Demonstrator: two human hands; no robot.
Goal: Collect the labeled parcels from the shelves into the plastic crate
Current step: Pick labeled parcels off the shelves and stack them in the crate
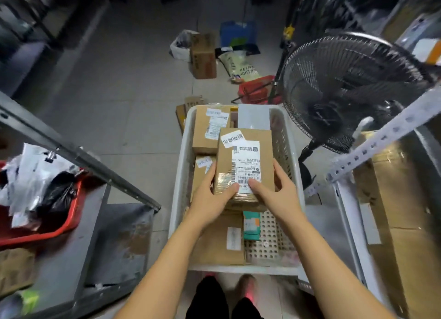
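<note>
Cardboard labeled parcel (244,162) gripped at its near end by left hand (216,198) and right hand (274,192), long axis pointing away, directly above the white plastic crate (177,175).

In the white crate (179,175), the top cardboard box (225,161) carries a white shipping label (246,166) with a barcode and the digits "200-7" at its near edge; the remaining print is too blurred to read.

Grey tiled floor (124,84), dim light; metal shelving (78,151) left, black fan (346,92) right.
</note>
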